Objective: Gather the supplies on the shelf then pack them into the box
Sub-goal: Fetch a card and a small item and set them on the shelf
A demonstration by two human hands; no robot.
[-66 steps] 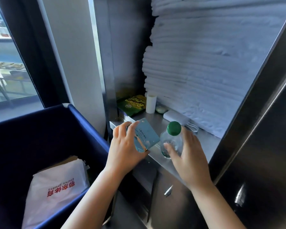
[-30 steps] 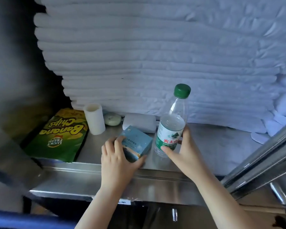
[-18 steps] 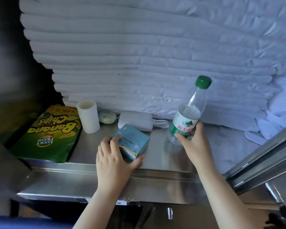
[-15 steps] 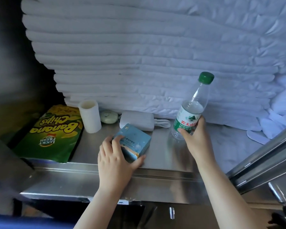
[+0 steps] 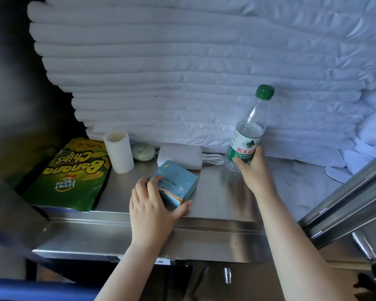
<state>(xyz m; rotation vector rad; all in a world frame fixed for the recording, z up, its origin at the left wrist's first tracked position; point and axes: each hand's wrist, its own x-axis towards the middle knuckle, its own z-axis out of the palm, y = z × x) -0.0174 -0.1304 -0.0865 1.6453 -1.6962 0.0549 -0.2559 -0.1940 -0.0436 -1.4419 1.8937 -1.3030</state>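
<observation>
Overall: steel shelf (image 5: pixel 221 196) seen from the front and above, with folded white towels (image 5: pixel 182 72) stacked along its far side
Left hand (image 5: pixel 152 210): grasps the blue box (image 5: pixel 178 185), fingers curled over its left top edge, thumb against its near right corner
Blue box: lies flat near the shelf's front edge, at centre
Right hand (image 5: pixel 253 170): clasps the water bottle (image 5: pixel 248 135) round its lower, labelled part
Water bottle: clear with a green cap, tilted so the cap leans right; stands right of the blue box; whether its base touches the shelf cannot be told
Banana chips bag (image 5: pixel 74 172): flat at the shelf's left end
White cylinder (image 5: pixel 119 151): upright, just right of the bag
Green oval item (image 5: pixel 143 152): between the cylinder and the power bank (image 5: pixel 179 156), against the towels
Power bank: white, just beyond the blue box, its looped cable (image 5: pixel 213 158) reaching toward the bottle's base
</observation>
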